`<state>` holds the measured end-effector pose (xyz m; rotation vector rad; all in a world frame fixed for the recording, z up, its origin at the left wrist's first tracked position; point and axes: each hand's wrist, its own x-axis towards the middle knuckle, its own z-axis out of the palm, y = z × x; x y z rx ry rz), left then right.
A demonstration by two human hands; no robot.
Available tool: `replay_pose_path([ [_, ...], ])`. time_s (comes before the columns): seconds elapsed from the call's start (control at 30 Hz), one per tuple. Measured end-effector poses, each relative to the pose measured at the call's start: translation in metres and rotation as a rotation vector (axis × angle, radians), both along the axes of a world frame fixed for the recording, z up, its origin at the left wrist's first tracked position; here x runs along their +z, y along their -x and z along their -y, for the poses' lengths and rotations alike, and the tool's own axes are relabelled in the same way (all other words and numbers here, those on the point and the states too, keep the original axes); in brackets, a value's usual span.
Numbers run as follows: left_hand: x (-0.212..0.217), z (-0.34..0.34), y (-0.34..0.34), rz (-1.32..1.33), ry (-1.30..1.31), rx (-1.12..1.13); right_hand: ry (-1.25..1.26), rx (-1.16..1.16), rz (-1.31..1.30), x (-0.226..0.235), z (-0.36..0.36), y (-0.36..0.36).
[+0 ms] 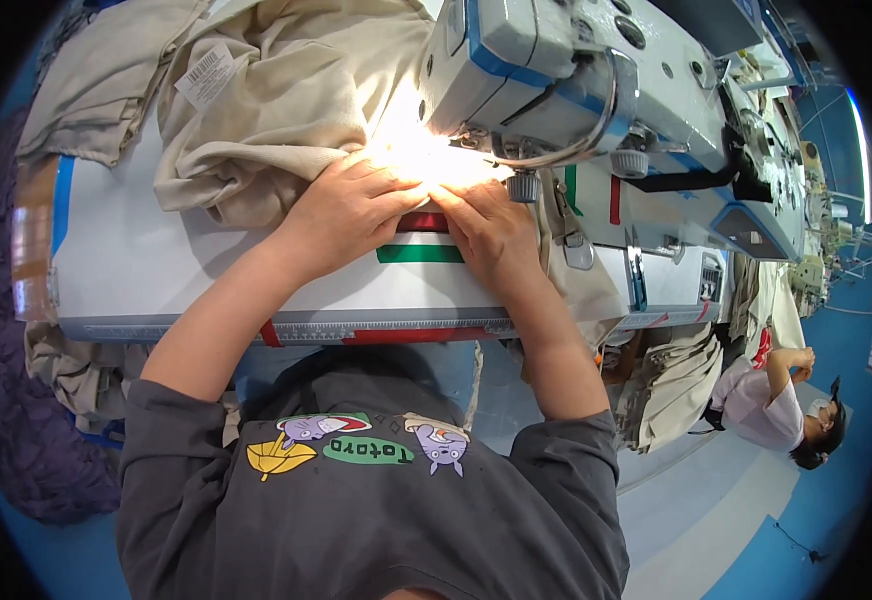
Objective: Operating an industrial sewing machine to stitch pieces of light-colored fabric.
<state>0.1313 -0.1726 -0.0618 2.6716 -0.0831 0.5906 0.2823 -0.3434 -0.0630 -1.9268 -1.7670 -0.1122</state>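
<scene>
A beige cloth garment lies bunched on the sewing machine's table, its folds reaching the brightly lit needle area. My left hand grips its edge just left of the needle, fingers bent and thumb toward the light. Close beside it, my right hand bears on the cloth under the machine head, its fingers bent and close together. The lamp's glare washes out the fingertips of both hands and the cloth between them. Above my right hand looms the white and blue sewing machine. A white printed label shows on the garment.
Folded beige pieces lie at the table's far left. A ruler strip runs along the front edge. More beige cloth is stacked at right, near another person. Dark purple fabric is heaped at left.
</scene>
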Motion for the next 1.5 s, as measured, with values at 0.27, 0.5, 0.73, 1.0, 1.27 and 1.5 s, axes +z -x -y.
replay_pose_path([
  [0.27, 0.001, -0.01, -0.008, -0.007, 0.007, 0.001, 0.0, -0.035, 0.082, -0.001, -0.009, -0.008],
  [0.5, 0.0, -0.014, -0.015, -0.017, -0.037, 0.027, 0.046, -0.117, 0.143, 0.001, -0.015, -0.009],
  [0.73, -0.001, -0.017, -0.016, -0.093, -0.08, 0.057, 0.15, -0.231, -0.294, -0.019, -0.01, -0.025],
  [1.0, 0.0, -0.013, -0.016, -0.107, -0.101, 0.075, -0.009, -0.555, -1.018, -0.04, 0.004, -0.049],
  [1.27, -0.001, -0.009, -0.018, -0.058, -0.015, 0.067, 0.113, -0.764, -0.972, -0.031, 0.003, -0.053],
  [1.5, -0.002, -0.007, -0.017, -0.14, -0.004, 0.075, 0.097, -0.63, -0.934, -0.043, 0.006, -0.06],
])
